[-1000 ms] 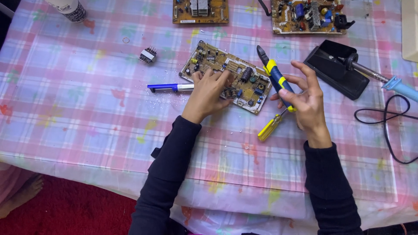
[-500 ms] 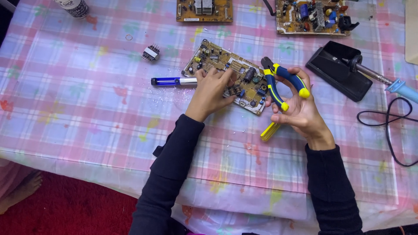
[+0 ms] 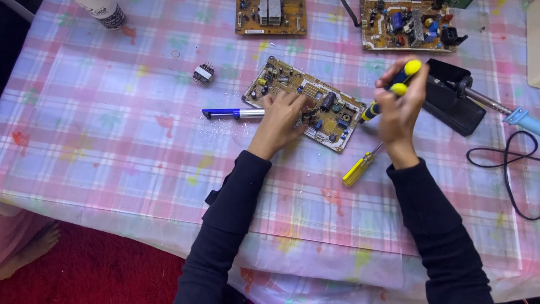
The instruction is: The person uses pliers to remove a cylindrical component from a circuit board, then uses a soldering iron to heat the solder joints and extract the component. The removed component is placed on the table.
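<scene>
Tan circuit board [image 3: 306, 104] lies tilted at frame centre on the plaid tablecloth [image 3: 112, 141]. We press our left hand [image 3: 281, 115] flat on its lower-left part, fingers spread over the components. Our right hand [image 3: 400, 104], right of the board, wraps its fingers tight around the blue-and-yellow pliers [image 3: 391, 95], handles pointing to the upper right. Below them lies a yellow screwdriver [image 3: 360, 168]; a blue pen [image 3: 230, 113] rests left of the board.
</scene>
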